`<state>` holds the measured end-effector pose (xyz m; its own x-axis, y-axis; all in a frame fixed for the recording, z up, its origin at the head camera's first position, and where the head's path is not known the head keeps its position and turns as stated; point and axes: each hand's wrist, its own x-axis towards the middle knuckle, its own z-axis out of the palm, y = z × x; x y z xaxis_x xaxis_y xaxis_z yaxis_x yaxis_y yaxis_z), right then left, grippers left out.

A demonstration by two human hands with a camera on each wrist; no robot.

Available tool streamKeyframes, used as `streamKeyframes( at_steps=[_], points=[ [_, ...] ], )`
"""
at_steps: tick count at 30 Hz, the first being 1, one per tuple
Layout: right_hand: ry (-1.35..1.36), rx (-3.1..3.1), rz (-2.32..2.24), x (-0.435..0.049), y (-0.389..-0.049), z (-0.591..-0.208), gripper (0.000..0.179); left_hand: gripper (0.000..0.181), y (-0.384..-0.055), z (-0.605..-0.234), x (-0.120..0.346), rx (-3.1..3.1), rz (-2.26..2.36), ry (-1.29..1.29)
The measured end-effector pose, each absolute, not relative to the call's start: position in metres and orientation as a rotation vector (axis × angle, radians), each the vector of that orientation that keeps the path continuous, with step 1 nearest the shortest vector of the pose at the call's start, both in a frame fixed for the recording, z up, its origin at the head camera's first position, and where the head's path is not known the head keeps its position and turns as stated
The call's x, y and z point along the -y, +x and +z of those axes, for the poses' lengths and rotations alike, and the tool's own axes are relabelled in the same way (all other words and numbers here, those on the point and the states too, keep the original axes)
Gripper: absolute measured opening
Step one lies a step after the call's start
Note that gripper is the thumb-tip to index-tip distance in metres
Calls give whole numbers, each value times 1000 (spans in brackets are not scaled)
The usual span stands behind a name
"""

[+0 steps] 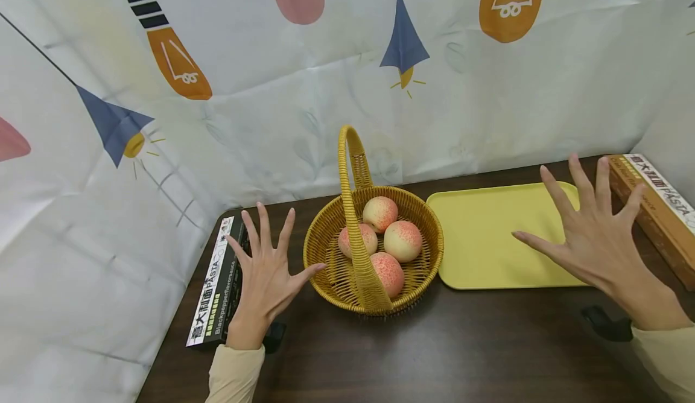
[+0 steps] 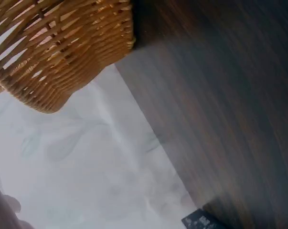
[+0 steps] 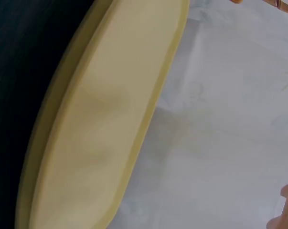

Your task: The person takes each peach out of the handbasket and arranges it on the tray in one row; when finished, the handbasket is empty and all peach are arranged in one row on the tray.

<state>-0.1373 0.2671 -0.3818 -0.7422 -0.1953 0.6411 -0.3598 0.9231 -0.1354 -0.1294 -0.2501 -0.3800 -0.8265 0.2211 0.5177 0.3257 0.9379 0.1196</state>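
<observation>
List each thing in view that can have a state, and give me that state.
Left hand: fingers spread, holding nothing
Right hand: fingers spread, holding nothing
Basket: upright, handle raised
Four peaches: resting inside the basket
Yellow tray: flat, face up
Black pasta box: lying down; sealed or not, unclear
Orange-brown pasta box: lying down; sealed or not, unclear

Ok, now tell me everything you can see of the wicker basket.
The wicker basket is round and golden-yellow, with a thick rim and an openwork wall of woven strands. One tall arched handle stands up across it. It sits upright on the dark wood-look table, holding four peaches, just left of the yellow tray; whether those two touch is unclear. In the head view, the left hand overlaps its rim with the thumb; contact can't be confirmed.
</observation>
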Motion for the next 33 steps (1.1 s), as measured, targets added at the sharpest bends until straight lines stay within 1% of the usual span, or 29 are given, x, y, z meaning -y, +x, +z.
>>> streamKeyframes(
  at_steps=[3, 6, 14, 19, 23, 26, 30, 33],
  points=[
    [408, 2464, 357, -264, -138, -378, 112, 108, -127, -379, 248, 2628, -426, -431],
    [454, 2492, 429, -257, -141, -373, 109, 105, -123, -378, 247, 2676, -673, -459],
    [740, 2322, 645, -213, -150, -358, 98, 105, -124, -382, 242, 2591, -1306, -507],
    [966, 2307, 763, -184, -158, -345, 93, 106, -129, -393, 240, 2623, -1489, -454],
    [1109, 2374, 894, -164, -168, -338, 99, 113, -132, -400, 238, 2690, -1575, -404],
    [1190, 2429, 1041, -152, -175, -338, 103, 114, -134, -404, 238, 2684, -1669, -403],
    [1264, 2489, 1174, -141, -182, -343, 96, 113, -136, -407, 238, 2650, -1824, -440],
    [1295, 2525, 1188, -134, -186, -348, 89, 115, -137, -407, 238, 2639, -1890, -465]
  ],
)
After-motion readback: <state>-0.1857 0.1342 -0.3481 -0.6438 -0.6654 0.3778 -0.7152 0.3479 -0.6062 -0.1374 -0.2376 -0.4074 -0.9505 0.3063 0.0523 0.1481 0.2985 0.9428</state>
